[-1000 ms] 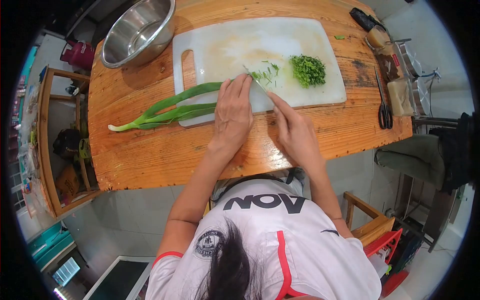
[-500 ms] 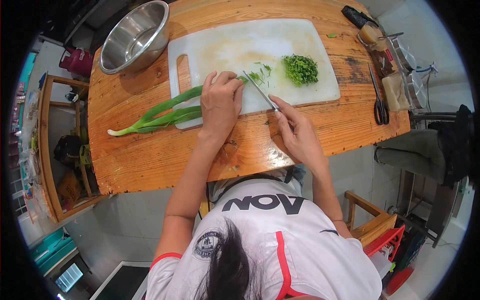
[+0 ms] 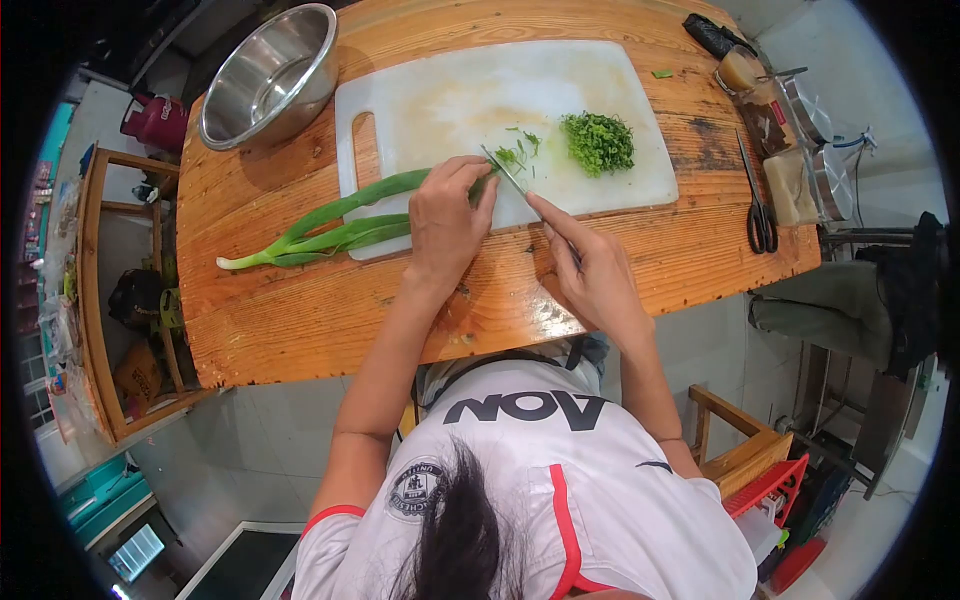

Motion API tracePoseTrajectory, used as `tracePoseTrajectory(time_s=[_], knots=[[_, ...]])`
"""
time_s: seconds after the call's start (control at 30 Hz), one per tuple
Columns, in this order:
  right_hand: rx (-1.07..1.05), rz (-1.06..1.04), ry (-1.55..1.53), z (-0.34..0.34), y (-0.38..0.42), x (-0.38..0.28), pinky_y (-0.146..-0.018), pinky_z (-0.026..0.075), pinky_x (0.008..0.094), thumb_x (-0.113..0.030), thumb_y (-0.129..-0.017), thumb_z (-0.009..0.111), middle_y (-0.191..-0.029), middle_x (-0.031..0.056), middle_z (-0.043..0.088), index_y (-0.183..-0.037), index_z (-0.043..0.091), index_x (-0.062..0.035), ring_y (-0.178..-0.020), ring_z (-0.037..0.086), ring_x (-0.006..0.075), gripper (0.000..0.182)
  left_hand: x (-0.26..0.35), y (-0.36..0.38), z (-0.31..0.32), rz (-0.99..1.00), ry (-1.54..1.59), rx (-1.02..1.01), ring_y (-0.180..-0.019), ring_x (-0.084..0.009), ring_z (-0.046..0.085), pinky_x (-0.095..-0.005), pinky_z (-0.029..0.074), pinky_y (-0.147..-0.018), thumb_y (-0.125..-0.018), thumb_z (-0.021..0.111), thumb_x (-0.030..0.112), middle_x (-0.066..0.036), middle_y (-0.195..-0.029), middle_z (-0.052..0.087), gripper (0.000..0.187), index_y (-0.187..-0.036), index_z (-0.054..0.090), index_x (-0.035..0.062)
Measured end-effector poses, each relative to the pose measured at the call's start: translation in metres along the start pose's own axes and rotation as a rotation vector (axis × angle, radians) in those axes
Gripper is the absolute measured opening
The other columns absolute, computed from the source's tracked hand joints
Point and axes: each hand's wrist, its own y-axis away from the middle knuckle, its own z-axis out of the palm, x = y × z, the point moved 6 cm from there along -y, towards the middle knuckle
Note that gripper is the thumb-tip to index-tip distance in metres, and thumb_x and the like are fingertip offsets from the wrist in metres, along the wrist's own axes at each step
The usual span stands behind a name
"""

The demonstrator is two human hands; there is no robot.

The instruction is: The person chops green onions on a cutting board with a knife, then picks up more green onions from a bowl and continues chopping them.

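A long green onion [image 3: 330, 212] lies across the left edge of the white cutting board [image 3: 455, 88], its pale root end out over the wood. My left hand [image 3: 447, 212] is closed over its leafy end and presses it to the board. In my right hand [image 3: 592, 262] is a kitchen knife [image 3: 508, 170], its blade slanting up to the left against the cut end beside my left fingers. Loose green slices [image 3: 520, 152] lie just past the blade. A heap of finely chopped green onion [image 3: 598, 143] sits on the board's right part.
A steel bowl [image 3: 225, 105] stands at the table's back left. On the right lie black scissors [image 3: 761, 225], near a container [image 3: 792, 185] and a jar [image 3: 738, 70]. A black bundle [image 3: 708, 36] rests at the far right corner of the wooden table [image 3: 300, 340].
My left hand has flattened and shifted slightly, its fingers now lower over the green onion. The knife has moved a little left and down, closer to those fingers.
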Motion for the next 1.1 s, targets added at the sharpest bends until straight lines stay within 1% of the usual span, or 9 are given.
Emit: tracePoseTrajectory(time_s=[0.23, 0.33, 0.43, 0.63, 0.73, 0.83, 0.87, 0.97, 1.1], knots=[[0.022, 0.023, -0.082, 0.003, 0.002, 0.009, -0.064, 0.049, 0.0425, -0.003, -0.097, 0.056, -0.075, 0.0232, 0.063, -0.14, 0.061, -0.0129, -0.064, 0.061, 0.0378, 0.045, 0.007, -0.008, -0.017, 0.043, 0.031, -0.011, -0.11, -0.0316, 0.067, -0.0398, 0.055, -0.092, -0.074, 0.086, 0.009, -0.014, -0.127, 0.063, 0.049, -0.119, 0.068, 0.0027], [0.011, 0.053, -0.095, 0.003, 0.002, 0.012, -0.064, 0.049, 0.0424, -0.003, -0.097, 0.056, -0.074, 0.0233, 0.062, -0.141, 0.061, -0.0131, -0.064, 0.061, 0.0374, 0.045, 0.011, -0.013, -0.035, 0.015, -0.017, -0.038, -0.116, -0.0325, 0.063, -0.0411, 0.052, -0.096, -0.071, 0.088, 0.015, -0.014, -0.126, 0.063, 0.059, -0.123, 0.064, 0.0044], [-0.017, 0.078, -0.053, 0.002, 0.001, 0.009, -0.064, 0.049, 0.0421, -0.004, -0.098, 0.055, -0.074, 0.0239, 0.061, -0.141, 0.061, -0.0131, -0.064, 0.062, 0.0366, 0.044, 0.008, -0.011, -0.041, 0.031, -0.298, -0.188, -0.114, -0.0332, 0.061, -0.0425, 0.05, -0.099, -0.07, 0.089, 0.018, -0.013, -0.124, 0.062, 0.066, -0.128, 0.059, 0.0065], [0.006, 0.076, -0.086, 0.0, 0.001, 0.01, -0.063, 0.048, 0.0408, -0.005, -0.099, 0.054, -0.072, 0.0234, 0.059, -0.14, 0.062, -0.0145, -0.061, 0.059, 0.0343, 0.043, -0.023, 0.002, -0.05, -0.016, -0.188, -0.194, -0.111, -0.0342, 0.061, -0.0456, 0.045, -0.1, -0.078, 0.081, 0.014, -0.014, -0.118, 0.063, 0.054, -0.127, 0.058, 0.0079], [0.04, 0.154, -0.147, 0.002, 0.002, 0.021, -0.06, 0.047, 0.0378, -0.007, -0.1, 0.055, -0.068, 0.0204, 0.057, -0.138, 0.064, -0.0159, -0.057, 0.056, 0.0262, 0.04, -0.029, -0.004, -0.054, -0.062, -0.174, -0.303, -0.109, -0.0344, 0.061, -0.0453, 0.045, -0.099, -0.082, 0.076, 0.011, -0.013, -0.114, 0.065, 0.044, -0.122, 0.061, 0.0073], [0.004, 0.216, -0.105, 0.0, 0.0, 0.019, -0.058, 0.046, 0.0345, -0.009, -0.102, 0.055, -0.066, 0.0183, 0.056, -0.137, 0.065, -0.0165, -0.056, 0.052, 0.0183, 0.038, -0.019, -0.007, -0.05, 0.124, -0.272, -0.267, -0.104, -0.0338, 0.062, -0.0439, 0.046, -0.096, -0.082, 0.075, 0.01, -0.012, -0.108, 0.066, 0.04, -0.119, 0.063, 0.0069], [0.016, 0.238, -0.141, -0.001, 0.0, 0.016, -0.056, 0.044, 0.0326, -0.009, -0.102, 0.055, -0.064, 0.0156, 0.054, -0.137, 0.064, -0.0148, -0.056, 0.05, 0.0147, 0.037, -0.015, -0.005, -0.048, 0.117, -0.259, -0.234, -0.104, -0.0336, 0.061, -0.0442, 0.045, -0.096, -0.08, 0.075, 0.009, -0.012, -0.106, 0.066, 0.039, -0.118, 0.063, 0.0071], [0.025, 0.23, -0.121, -0.003, -0.001, 0.024, -0.057, 0.046, 0.0333, -0.008, -0.101, 0.056, -0.069, 0.0176, 0.061, -0.136, 0.065, -0.0131, -0.055, 0.054, 0.0167, 0.036, -0.005, -0.005, -0.036, 0.113, -0.189, -0.152, -0.101, -0.0332, 0.061, -0.0448, 0.044, -0.094, -0.078, 0.076, 0.007, -0.012, -0.101, 0.065, 0.035, -0.112, 0.066, 0.0075], [0.095, 0.048, -0.094, -0.01, 0.003, 0.01, -0.058, 0.047, 0.0349, -0.006, -0.099, 0.058, -0.08, 0.021, 0.068, -0.134, 0.067, -0.0118, -0.057, 0.06, 0.023, 0.036, -0.004, -0.006, -0.017, 0.081, -0.15, -0.069, -0.094, -0.0326, 0.063, -0.0433, 0.047, -0.087, -0.078, 0.074, 0.004, -0.011, -0.093, 0.067, 0.023, -0.1, 0.069, 0.0067]])
